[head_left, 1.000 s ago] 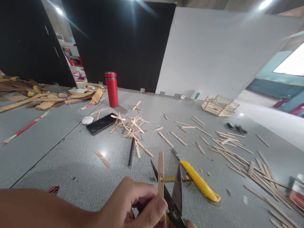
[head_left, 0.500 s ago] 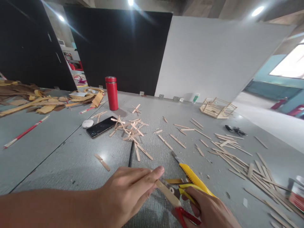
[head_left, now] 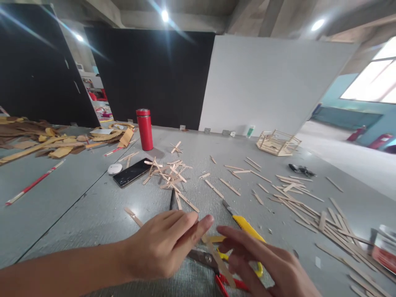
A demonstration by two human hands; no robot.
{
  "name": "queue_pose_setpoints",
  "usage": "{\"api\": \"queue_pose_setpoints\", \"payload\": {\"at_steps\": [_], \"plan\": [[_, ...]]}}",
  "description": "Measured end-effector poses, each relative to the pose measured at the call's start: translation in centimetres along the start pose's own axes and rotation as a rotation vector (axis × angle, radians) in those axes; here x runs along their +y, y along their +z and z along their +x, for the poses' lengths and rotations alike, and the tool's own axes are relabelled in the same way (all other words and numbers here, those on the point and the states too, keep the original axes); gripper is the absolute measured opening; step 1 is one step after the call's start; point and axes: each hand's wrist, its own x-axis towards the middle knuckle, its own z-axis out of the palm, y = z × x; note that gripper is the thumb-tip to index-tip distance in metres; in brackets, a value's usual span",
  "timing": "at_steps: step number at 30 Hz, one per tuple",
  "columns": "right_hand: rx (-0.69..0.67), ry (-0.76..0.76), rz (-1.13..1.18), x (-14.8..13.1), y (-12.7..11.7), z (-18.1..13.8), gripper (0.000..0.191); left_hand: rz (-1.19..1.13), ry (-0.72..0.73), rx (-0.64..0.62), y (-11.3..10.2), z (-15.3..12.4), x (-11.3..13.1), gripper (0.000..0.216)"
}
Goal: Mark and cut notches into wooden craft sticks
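Note:
My left hand (head_left: 167, 243) is closed round a wooden craft stick (head_left: 228, 277), which sticks out towards the lower right, its far end hidden under the fingers. Beneath the stick lies a scissor-like cutter (head_left: 202, 256) with dark blades and red and yellow handles. My right hand (head_left: 262, 260) hovers over those handles, its fingers apart and holding nothing that I can see. Just beyond it, partly covered, is a yellow utility knife (head_left: 247, 227) with its blade pointing away. A notched craft stick (head_left: 133, 216) rests left of my left hand.
Several craft sticks (head_left: 173, 173) are heaped beside a black phone (head_left: 133, 172) and a red flask (head_left: 144, 130). More sticks (head_left: 309, 210) spread over the right side. A wooden stick frame (head_left: 278, 143) stands at the back right. Brown scraps (head_left: 62, 140) cover the back left.
My right hand has let go of the cutter and spread its fingers. The cutter now lies lower and further left under the stick. My left hand keeps its hold. The view has tilted slightly up.

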Motion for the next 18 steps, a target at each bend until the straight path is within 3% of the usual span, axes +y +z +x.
{"api": "queue_pose_setpoints", "payload": {"at_steps": [8,13,18], "plan": [[-0.094,-0.146,0.162,2.6,2.2,1.5,0.037,0.068,-0.091,-0.109,0.9,-0.2,-0.9,0.035],[-0.084,-0.125,0.151,5.1,4.7,0.8,0.026,0.056,-0.072,-0.375,1.8,-0.7,-1.2,0.039],[-0.091,-0.112,0.119,6.0,6.3,-0.2,0.02,0.035,-0.032,-0.48,2.4,-1.0,-1.4,0.039]]}}
